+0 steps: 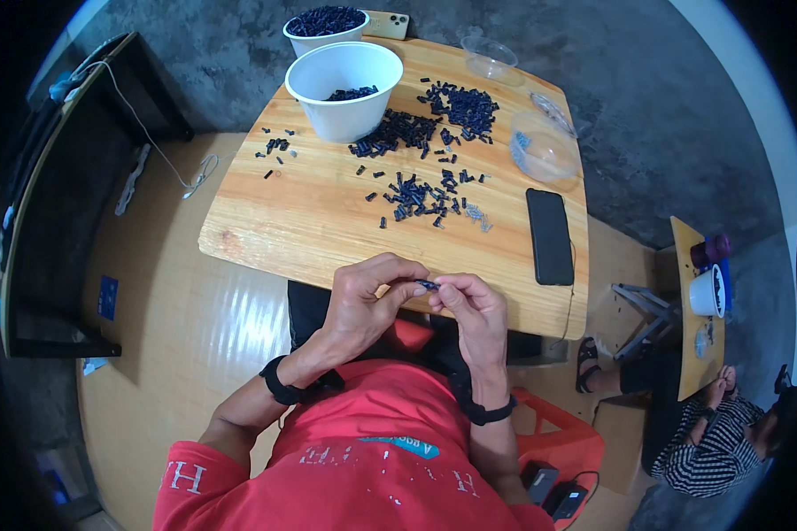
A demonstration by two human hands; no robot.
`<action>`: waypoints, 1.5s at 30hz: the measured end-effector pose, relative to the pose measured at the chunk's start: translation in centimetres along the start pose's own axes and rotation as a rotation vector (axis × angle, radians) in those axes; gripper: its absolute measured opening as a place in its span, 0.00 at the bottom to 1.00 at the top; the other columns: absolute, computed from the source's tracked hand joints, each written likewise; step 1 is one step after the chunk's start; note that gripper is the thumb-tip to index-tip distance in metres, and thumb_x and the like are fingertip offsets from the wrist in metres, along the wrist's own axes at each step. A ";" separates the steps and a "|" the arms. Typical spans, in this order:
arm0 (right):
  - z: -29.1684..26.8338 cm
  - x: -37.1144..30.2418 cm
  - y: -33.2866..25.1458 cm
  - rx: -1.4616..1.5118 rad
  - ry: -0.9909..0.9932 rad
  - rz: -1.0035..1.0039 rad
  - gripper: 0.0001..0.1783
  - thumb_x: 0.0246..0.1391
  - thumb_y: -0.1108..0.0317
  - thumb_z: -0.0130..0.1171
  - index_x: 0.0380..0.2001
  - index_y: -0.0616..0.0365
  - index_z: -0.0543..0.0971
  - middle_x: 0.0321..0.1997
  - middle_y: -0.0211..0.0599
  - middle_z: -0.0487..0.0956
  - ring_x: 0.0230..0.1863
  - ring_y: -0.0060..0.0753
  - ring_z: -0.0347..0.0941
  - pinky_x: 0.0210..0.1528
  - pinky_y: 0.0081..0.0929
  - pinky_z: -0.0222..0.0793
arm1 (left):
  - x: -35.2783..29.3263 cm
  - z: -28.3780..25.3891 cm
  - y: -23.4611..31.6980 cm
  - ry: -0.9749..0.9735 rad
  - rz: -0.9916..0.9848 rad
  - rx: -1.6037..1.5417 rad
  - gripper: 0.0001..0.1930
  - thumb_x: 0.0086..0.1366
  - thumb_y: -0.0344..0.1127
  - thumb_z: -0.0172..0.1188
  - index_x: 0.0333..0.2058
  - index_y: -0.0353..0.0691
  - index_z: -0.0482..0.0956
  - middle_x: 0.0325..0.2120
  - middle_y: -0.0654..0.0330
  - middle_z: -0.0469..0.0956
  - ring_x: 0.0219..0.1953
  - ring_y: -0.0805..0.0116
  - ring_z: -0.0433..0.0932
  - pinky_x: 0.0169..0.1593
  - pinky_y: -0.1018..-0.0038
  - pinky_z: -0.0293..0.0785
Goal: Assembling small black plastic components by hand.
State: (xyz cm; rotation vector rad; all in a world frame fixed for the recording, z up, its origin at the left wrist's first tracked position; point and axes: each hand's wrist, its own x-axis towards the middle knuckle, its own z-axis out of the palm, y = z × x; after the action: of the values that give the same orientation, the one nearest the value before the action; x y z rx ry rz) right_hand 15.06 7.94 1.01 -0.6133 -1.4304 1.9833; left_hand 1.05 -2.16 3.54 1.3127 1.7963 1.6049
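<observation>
Pinching a small dark piece point(428, 285), the left hand point(363, 296) and the right hand point(474, 310) meet at the centre of the frame, just over the table's near edge. Thumb and fingers of each hand are pressed together on it, one at either end.

Writing shows mostly on the red shirt point(354, 496) at the bottom of the frame: pale, partly worn letters on the sleeve and front, and a teal printed patch point(403, 446) with white lettering. A blue card point(108, 296) lies on the floor at left; any print on it is too small to read.

On the wooden table point(274, 230), loose dark pieces point(412, 196) lie in heaps at upper centre, with a few clear bits point(475, 213) beside the nearest heap. A white tub point(332, 115) stands behind, left of centre, its visible side plain. Right of centre are a black phone point(551, 239), its face dark, and a clear bowl point(549, 159).
</observation>
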 end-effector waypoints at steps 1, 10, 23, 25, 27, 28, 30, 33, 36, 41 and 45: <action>0.0 0.1 0.1 0.051 -0.006 0.017 0.09 0.57 0.69 0.60 0.38 0.64 0.79 0.30 0.34 0.80 0.33 0.21 0.75 0.39 0.18 0.72 | 0.1 -0.2 0.1 -0.017 -0.012 -0.024 0.10 0.53 0.18 0.63 0.35 0.33 0.81 0.29 0.58 0.80 0.34 0.71 0.78 0.38 0.77 0.73; -0.2 0.6 0.8 0.299 -0.051 0.108 0.09 0.57 0.69 0.60 0.39 0.62 0.77 0.32 0.32 0.78 0.33 0.21 0.74 0.38 0.18 0.70 | -0.4 -0.1 0.3 -0.017 -0.029 -0.121 0.10 0.53 0.19 0.63 0.36 0.34 0.82 0.31 0.58 0.80 0.35 0.71 0.78 0.39 0.78 0.73; 0.5 0.8 1.7 0.433 -0.057 0.180 0.08 0.59 0.66 0.58 0.37 0.59 0.75 0.33 0.32 0.77 0.33 0.22 0.71 0.38 0.19 0.68 | -0.6 0.9 -0.3 0.082 0.135 0.043 0.10 0.55 0.17 0.61 0.37 0.33 0.80 0.29 0.56 0.77 0.30 0.66 0.79 0.32 0.74 0.75; 0.4 0.9 2.1 0.496 -0.065 0.212 0.09 0.58 0.65 0.58 0.37 0.59 0.75 0.34 0.33 0.77 0.33 0.23 0.71 0.38 0.19 0.68 | -0.7 1.1 -0.3 0.086 0.111 0.005 0.10 0.55 0.17 0.61 0.36 0.32 0.80 0.29 0.55 0.77 0.29 0.66 0.79 0.31 0.74 0.75; 0.4 0.8 2.3 0.519 -0.080 0.208 0.09 0.58 0.65 0.58 0.38 0.59 0.75 0.34 0.33 0.77 0.33 0.24 0.72 0.38 0.20 0.69 | -0.7 1.1 -0.3 0.089 0.109 0.024 0.10 0.54 0.17 0.61 0.36 0.32 0.80 0.29 0.56 0.77 0.30 0.65 0.79 0.32 0.73 0.75; 0.4 0.8 2.3 0.541 -0.098 0.206 0.10 0.58 0.65 0.58 0.39 0.60 0.75 0.35 0.34 0.77 0.33 0.25 0.72 0.39 0.21 0.69 | -0.7 1.1 -0.3 0.096 0.106 0.044 0.10 0.53 0.16 0.61 0.35 0.32 0.80 0.28 0.56 0.77 0.31 0.64 0.79 0.33 0.72 0.75; 0.5 0.7 2.4 0.539 -0.110 0.220 0.11 0.58 0.66 0.58 0.41 0.60 0.74 0.37 0.35 0.77 0.36 0.26 0.73 0.41 0.23 0.70 | -0.9 1.1 -0.8 0.097 0.117 0.061 0.11 0.52 0.16 0.61 0.35 0.32 0.80 0.31 0.55 0.77 0.34 0.62 0.78 0.34 0.71 0.75; 0.8 0.5 2.1 0.542 -0.147 0.237 0.16 0.59 0.67 0.57 0.47 0.62 0.72 0.42 0.38 0.76 0.42 0.29 0.74 0.46 0.26 0.70 | -0.8 1.0 -0.9 0.120 0.164 0.106 0.11 0.49 0.16 0.61 0.34 0.33 0.79 0.37 0.54 0.76 0.41 0.57 0.76 0.38 0.69 0.74; 1.1 0.2 1.6 0.561 -0.197 0.235 0.20 0.59 0.66 0.57 0.51 0.63 0.69 0.47 0.40 0.75 0.48 0.30 0.72 0.52 0.29 0.68 | -0.6 0.6 -0.9 0.134 0.266 0.206 0.12 0.48 0.17 0.62 0.33 0.34 0.79 0.42 0.52 0.74 0.46 0.54 0.74 0.40 0.69 0.74; 0.8 0.0 2.1 0.505 -0.220 0.157 0.23 0.59 0.64 0.58 0.53 0.63 0.67 0.49 0.42 0.75 0.53 0.30 0.70 0.58 0.29 0.63 | -0.7 0.9 -0.7 0.104 0.287 0.161 0.13 0.49 0.18 0.63 0.35 0.35 0.80 0.45 0.51 0.73 0.46 0.55 0.75 0.41 0.69 0.75; 1.1 -0.2 1.9 0.524 -0.239 0.118 0.24 0.59 0.64 0.57 0.55 0.61 0.65 0.50 0.43 0.75 0.53 0.29 0.69 0.58 0.27 0.62 | -0.8 0.2 0.2 0.053 0.193 0.043 0.15 0.50 0.19 0.64 0.39 0.38 0.81 0.43 0.54 0.74 0.42 0.59 0.78 0.40 0.71 0.77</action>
State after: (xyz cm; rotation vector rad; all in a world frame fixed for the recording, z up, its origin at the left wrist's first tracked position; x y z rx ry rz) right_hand 14.06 6.69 -0.47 -0.2351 -0.9452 2.4609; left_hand 1.66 -2.70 3.45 1.5172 1.7909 1.7240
